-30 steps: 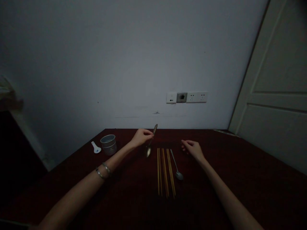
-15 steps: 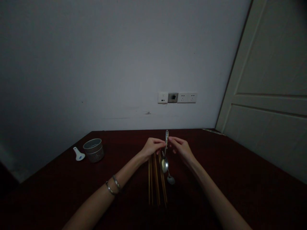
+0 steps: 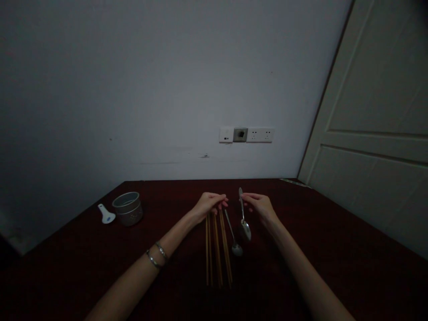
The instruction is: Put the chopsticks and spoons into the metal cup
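A metal spoon (image 3: 244, 219) is pinched by its handle in the right hand (image 3: 261, 206), bowl hanging just right of the chopsticks (image 3: 217, 248). The left hand (image 3: 210, 204), loosely curled and holding nothing, is rested at the chopsticks' far ends; a second spoon (image 3: 233, 235) lies beside them.

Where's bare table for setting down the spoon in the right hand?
Bare table lies right of the right hand and its held spoon. Another bare stretch lies between the pot and the left hand. It is crowded in the middle: chopsticks and lying spoon.
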### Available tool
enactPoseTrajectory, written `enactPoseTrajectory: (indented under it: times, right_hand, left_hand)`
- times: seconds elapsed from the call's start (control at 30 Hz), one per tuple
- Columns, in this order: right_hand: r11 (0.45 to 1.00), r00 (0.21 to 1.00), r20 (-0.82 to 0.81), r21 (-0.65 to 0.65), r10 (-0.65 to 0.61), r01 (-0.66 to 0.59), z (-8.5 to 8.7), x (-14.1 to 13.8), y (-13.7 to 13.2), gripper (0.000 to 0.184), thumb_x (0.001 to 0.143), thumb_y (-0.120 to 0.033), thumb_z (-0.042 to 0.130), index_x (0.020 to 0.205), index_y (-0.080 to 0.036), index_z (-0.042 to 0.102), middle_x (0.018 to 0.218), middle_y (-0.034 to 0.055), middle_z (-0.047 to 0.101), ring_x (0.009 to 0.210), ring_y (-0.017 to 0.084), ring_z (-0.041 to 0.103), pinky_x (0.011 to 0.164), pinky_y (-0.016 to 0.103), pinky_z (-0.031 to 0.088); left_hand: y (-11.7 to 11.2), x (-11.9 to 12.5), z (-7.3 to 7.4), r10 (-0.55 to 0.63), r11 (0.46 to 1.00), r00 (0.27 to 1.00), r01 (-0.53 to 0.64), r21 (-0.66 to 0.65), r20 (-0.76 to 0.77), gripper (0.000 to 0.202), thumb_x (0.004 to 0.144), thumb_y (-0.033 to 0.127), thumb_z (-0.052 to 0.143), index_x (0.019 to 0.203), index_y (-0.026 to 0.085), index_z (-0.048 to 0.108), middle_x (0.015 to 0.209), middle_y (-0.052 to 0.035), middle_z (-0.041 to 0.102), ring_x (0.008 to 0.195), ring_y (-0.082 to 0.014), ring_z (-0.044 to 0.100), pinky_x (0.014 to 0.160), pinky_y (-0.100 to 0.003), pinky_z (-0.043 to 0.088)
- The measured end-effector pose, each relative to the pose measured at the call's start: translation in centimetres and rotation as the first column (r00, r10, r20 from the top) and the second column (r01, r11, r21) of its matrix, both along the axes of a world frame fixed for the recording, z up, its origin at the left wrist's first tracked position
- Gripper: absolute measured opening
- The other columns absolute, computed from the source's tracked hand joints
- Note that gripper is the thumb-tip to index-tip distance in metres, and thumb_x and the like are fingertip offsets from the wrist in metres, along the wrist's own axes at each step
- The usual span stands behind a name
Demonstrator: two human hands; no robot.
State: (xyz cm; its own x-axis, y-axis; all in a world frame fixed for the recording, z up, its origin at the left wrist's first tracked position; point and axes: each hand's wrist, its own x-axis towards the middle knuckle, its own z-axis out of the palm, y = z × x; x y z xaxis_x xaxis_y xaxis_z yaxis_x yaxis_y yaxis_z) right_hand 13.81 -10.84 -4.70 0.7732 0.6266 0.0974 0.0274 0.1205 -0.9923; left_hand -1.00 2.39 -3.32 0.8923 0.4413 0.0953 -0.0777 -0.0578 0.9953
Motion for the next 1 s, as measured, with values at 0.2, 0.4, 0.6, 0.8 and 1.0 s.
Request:
enactPoseTrajectory:
  times: [0.2, 0.4, 0.6, 0.8, 1.0]
  right_hand:
    - [0.978, 1.000, -0.030, -0.207, 0.003, -0.009, -3.3, 1.6, 1.0, 0.011, 0.056, -0.017, 0.072, 0.064, -0.012, 0.065, 0.048, 0.0010, 0.061, 0.039, 0.008, 0.053, 0.032, 0.014, 0.037]
    - [0.942, 0.998, -0.016, -0.329, 0.067, -0.069, -5.0, 1.8, 2.3, 0.008, 0.060, -0.014, 0.070, 0.059, -0.013, 0.062, 0.038, -0.0032, 0.055, 0.034, 0.007, 0.049, 0.031, 0.013, 0.037]
    - [0.932, 0.995, 0.012, -0.352, 0.101, -0.090, -5.8, 2.1, 2.8, 0.007, 0.060, -0.015, 0.069, 0.060, -0.013, 0.062, 0.041, -0.0040, 0.057, 0.034, 0.006, 0.049, 0.032, 0.012, 0.037]
    - [0.912, 0.989, 0.096, -0.407, 0.108, -0.060, -6.5, 2.2, 3.0, 0.008, 0.059, -0.018, 0.070, 0.061, -0.013, 0.063, 0.041, -0.0037, 0.056, 0.035, 0.007, 0.051, 0.032, 0.013, 0.038]
    - [0.883, 0.963, 0.246, -0.469, 0.114, 0.015, -6.6, 1.8, 2.8, 0.007, 0.060, -0.017, 0.067, 0.055, -0.015, 0.063, 0.036, -0.0039, 0.053, 0.031, 0.007, 0.048, 0.031, 0.014, 0.037]
  left_hand:
    - [4.7, -0.5, -1.5, 0.197, 0.946, 0.979, -0.203, -0.254, -0.050, 0.031, 0.072, 0.040, 0.060, 0.082, 0.011, 0.064, 0.071, -0.0045, 0.063, 0.050, -0.0049, 0.049, 0.043, -0.015, 0.033]
    - [8.1, -1.1, -3.9, 0.315, 0.817, 0.939, -0.343, -0.464, -0.140, 0.020, 0.074, 0.032, 0.059, 0.080, 0.012, 0.061, 0.061, 0.0007, 0.058, 0.044, -0.0038, 0.048, 0.041, -0.015, 0.033]
    - [9.1, -1.3, -4.7, 0.366, 0.796, 0.915, -0.402, -0.453, -0.169, 0.019, 0.077, 0.031, 0.054, 0.077, 0.013, 0.060, 0.059, 0.0011, 0.057, 0.041, -0.0036, 0.046, 0.041, -0.015, 0.034]
    - [9.2, -1.3, -5.0, 0.347, 0.783, 0.923, -0.382, -0.491, -0.166, 0.018, 0.076, 0.030, 0.055, 0.077, 0.013, 0.060, 0.057, 0.0018, 0.056, 0.040, -0.0035, 0.046, 0.040, -0.015, 0.033]
    - [9.6, -1.2, -5.5, 0.352, 0.798, 0.919, -0.394, -0.455, -0.177, 0.019, 0.076, 0.032, 0.054, 0.076, 0.013, 0.059, 0.059, 0.0015, 0.056, 0.041, -0.0036, 0.046, 0.040, -0.015, 0.034]
